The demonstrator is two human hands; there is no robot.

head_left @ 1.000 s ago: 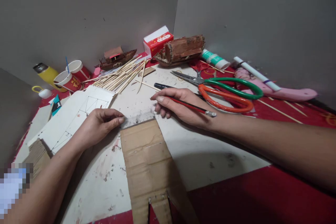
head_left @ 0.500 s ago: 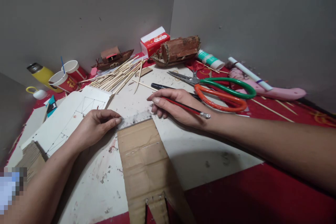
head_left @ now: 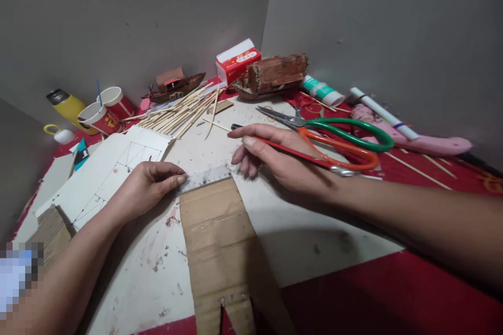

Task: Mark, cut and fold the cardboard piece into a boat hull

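My left hand [head_left: 151, 188] pinches the left end of a clear ruler [head_left: 206, 177], which lies across the far edge of a brown cardboard strip [head_left: 218, 235]. The strip's near end has V-shaped notches. In my right hand [head_left: 281, 159] is a red pencil [head_left: 288, 151], its metal-capped end pointing back over the wrist. This hand hovers by the ruler's right end, with curled lower fingers close to it. Behind the right hand lie large scissors [head_left: 301, 121] with green and orange handles. A dark pen [head_left: 237, 126] shows only its tip past my fingers.
Thin wooden sticks [head_left: 184, 112] lie in a heap at the back, near two brown model boats [head_left: 279, 76]. Paper cups [head_left: 100, 118] and a yellow bottle [head_left: 70, 110] stand far left. A drawn sheet [head_left: 98, 183] lies left; a pink glue gun [head_left: 436, 144] is right.
My right hand has lifted a little and drawn back to the right with the pencil. My left hand stays on the ruler. The whole view has shifted slightly.
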